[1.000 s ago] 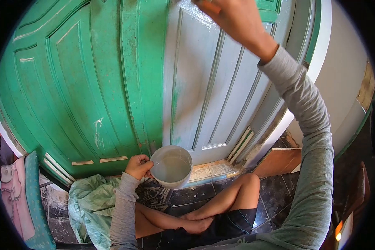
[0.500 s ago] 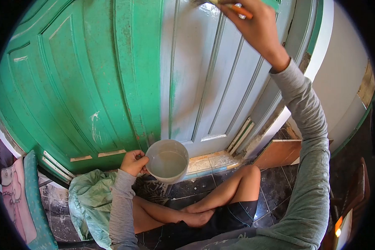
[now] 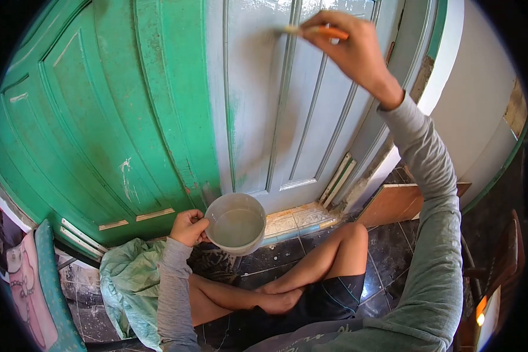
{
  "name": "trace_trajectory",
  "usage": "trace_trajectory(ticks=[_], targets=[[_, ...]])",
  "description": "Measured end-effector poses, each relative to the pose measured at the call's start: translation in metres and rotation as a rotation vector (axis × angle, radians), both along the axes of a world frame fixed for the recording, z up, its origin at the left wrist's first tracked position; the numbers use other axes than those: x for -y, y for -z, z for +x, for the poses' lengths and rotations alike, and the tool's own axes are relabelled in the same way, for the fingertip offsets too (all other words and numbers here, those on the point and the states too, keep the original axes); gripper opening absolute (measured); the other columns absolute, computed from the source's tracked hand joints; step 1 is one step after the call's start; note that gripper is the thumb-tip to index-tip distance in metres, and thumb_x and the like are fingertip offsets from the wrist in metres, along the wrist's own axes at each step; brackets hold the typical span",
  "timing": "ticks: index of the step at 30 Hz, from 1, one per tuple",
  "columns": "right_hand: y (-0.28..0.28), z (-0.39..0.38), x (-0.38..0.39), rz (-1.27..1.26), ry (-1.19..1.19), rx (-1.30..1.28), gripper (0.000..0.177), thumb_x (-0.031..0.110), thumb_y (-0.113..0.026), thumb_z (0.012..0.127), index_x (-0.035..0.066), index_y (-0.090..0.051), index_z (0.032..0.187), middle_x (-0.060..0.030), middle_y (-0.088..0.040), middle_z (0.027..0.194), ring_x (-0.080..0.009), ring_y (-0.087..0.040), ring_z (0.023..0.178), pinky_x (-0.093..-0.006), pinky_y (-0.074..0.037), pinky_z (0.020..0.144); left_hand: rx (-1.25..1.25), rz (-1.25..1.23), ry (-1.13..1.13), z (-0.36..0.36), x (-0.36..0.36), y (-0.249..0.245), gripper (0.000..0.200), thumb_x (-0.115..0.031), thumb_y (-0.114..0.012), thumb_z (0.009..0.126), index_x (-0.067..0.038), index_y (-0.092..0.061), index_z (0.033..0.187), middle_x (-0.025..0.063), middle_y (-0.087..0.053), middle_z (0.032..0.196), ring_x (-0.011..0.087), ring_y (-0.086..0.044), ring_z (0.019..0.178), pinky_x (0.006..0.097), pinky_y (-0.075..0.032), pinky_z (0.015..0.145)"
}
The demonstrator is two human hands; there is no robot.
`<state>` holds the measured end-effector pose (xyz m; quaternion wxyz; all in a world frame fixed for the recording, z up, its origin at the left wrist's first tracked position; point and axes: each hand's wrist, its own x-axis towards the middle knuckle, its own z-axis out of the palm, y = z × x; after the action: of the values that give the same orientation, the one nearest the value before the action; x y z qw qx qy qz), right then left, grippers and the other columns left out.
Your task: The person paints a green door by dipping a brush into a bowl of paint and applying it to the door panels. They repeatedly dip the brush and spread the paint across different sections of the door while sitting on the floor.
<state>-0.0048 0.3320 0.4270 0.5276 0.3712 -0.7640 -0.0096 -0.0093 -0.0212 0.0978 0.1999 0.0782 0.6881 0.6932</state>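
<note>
My right hand point(image 3: 347, 50) is closed round the orange handle of a paintbrush point(image 3: 328, 31). Its bristles, blurred by motion, are against or close to the grey-painted panel of the door point(image 3: 258, 88). Glossy wet-looking grey shows near the top of that panel, and some green shows through at its left edge. With my left hand point(image 3: 189, 227) I grip the rim of a paint tub point(image 3: 236, 223), which holds a greyish liquid. The tub is held above my crossed legs, tipped slightly so the inside shows.
The left door leaf point(image 3: 100, 117) is green. Light green cloth point(image 3: 129, 287) lies by my left arm, and a patterned cushion point(image 3: 53, 293) sits at the far left. A brown board point(image 3: 393, 204) leans by the right door frame. Dark tiles point(image 3: 276, 258) cover the floor.
My right hand and the paintbrush have moved down the grey panel. The view has shifted slightly to the right, while my left hand keeps the paint tub in nearly the same place.
</note>
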Motion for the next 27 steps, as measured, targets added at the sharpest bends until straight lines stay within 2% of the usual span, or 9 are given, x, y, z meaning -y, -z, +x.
trace_trajectory(ticks=[2, 5, 9, 12, 15, 16, 18, 23, 27], targets=[[-0.011, 0.022, 0.017, -0.068, 0.089, -0.109, 0.012, 0.008, -0.074, 0.083, 0.0, -0.067, 0.088, -0.0121, -0.068, 0.08, -0.0243, -0.067, 0.07, -0.0315, -0.052, 0.062, -0.02, -0.023, 0.007, -0.002, 0.001, 0.001, 0.013, -0.009, -0.063, 0.086, 0.002, -0.058, 0.084, 0.0033, -0.059, 0.062, 0.0086, -0.055, 0.047, 0.0237, -0.043, 0.041], [0.027, -0.002, -0.009, 0.1, 0.143, -0.307, 0.013, 0.008, -0.073, 0.082, 0.004, -0.069, 0.094, -0.0084, -0.067, 0.085, -0.0234, -0.065, 0.074, -0.0317, -0.052, 0.062, -0.041, -0.043, 0.014, -0.003, 0.0, 0.006, 0.012, -0.01, -0.063, 0.085, 0.002, -0.059, 0.084, 0.0031, -0.059, 0.061, 0.0083, -0.055, 0.047, 0.0236, -0.043, 0.041], [0.136, 0.012, 0.008, 0.225, 0.166, 0.06, 0.011, 0.011, -0.068, 0.08, 0.011, -0.064, 0.091, -0.0041, -0.059, 0.075, -0.0204, -0.06, 0.067, -0.0325, -0.048, 0.052, -0.043, -0.072, 0.029, -0.002, 0.001, 0.006, 0.013, -0.01, -0.064, 0.085, 0.002, -0.059, 0.084, 0.0032, -0.059, 0.061, 0.0082, -0.055, 0.047, 0.0235, -0.041, 0.04], [0.128, 0.027, 0.008, 0.1, 0.074, 0.259, 0.012, 0.01, -0.069, 0.08, 0.01, -0.064, 0.09, -0.0051, -0.058, 0.074, -0.0214, -0.06, 0.067, -0.0338, -0.049, 0.053, -0.059, -0.085, 0.032, -0.007, 0.001, 0.01, 0.012, -0.01, -0.063, 0.085, 0.002, -0.059, 0.083, 0.0039, -0.06, 0.061, 0.0084, -0.055, 0.046, 0.0235, -0.041, 0.04], [0.077, 0.023, 0.001, -0.099, -0.089, -0.073, 0.013, 0.009, -0.073, 0.08, 0.009, -0.064, 0.089, -0.0061, -0.06, 0.076, -0.0253, -0.06, 0.067, -0.0362, -0.048, 0.057, -0.032, -0.076, 0.024, -0.006, -0.003, 0.008, 0.011, -0.009, -0.061, 0.085, 0.002, -0.059, 0.083, 0.0047, -0.06, 0.061, 0.0086, -0.055, 0.046, 0.0235, -0.041, 0.04], [0.065, 0.023, -0.002, -0.189, 0.044, -0.129, 0.015, 0.011, -0.075, 0.079, 0.009, -0.064, 0.089, -0.0058, -0.062, 0.078, -0.0258, -0.06, 0.068, -0.036, -0.048, 0.058, -0.02, -0.073, 0.019, -0.006, -0.005, 0.006, 0.011, -0.009, -0.061, 0.085, 0.002, -0.059, 0.082, 0.005, -0.06, 0.061, 0.0087, -0.055, 0.046, 0.0235, -0.041, 0.04], [0.055, -0.004, -0.01, -0.162, -0.07, -0.286, 0.011, 0.01, -0.072, 0.08, 0.01, -0.064, 0.088, -0.0055, -0.06, 0.077, -0.0253, -0.059, 0.068, -0.0371, -0.048, 0.058, -0.021, -0.081, 0.026, -0.007, -0.009, 0.004, 0.011, -0.009, -0.06, 0.085, 0.002, -0.059, 0.083, 0.0052, -0.06, 0.06, 0.0088, -0.055, 0.046, 0.0235, -0.041, 0.04], [0.161, 0.023, 0.011, 0.131, 0.126, 0.168, 0.01, 0.013, -0.066, 0.081, 0.011, -0.057, 0.078, -0.0042, -0.053, 0.07, -0.0228, -0.057, 0.064, -0.0359, -0.044, 0.048, -0.02, -0.083, 0.013, -0.004, -0.016, -0.003, 0.011, -0.009, -0.062, 0.085, 0.002, -0.058, 0.083, 0.0051, -0.06, 0.061, 0.009, -0.055, 0.046, 0.0233, -0.04, 0.04], [0.139, 0.049, 0.013, -0.19, -0.108, 0.262, 0.013, 0.011, -0.074, 0.072, 0.008, -0.065, 0.081, -0.004, -0.062, 0.069, -0.0206, -0.063, 0.065, -0.0346, -0.05, 0.052, -0.064, -0.088, 0.06, -0.009, -0.013, 0.015, 0.012, -0.009, -0.064, 0.085, 0.001, -0.058, 0.084, 0.0047, -0.06, 0.062, 0.0093, -0.055, 0.047, 0.0228, -0.04, 0.04]])
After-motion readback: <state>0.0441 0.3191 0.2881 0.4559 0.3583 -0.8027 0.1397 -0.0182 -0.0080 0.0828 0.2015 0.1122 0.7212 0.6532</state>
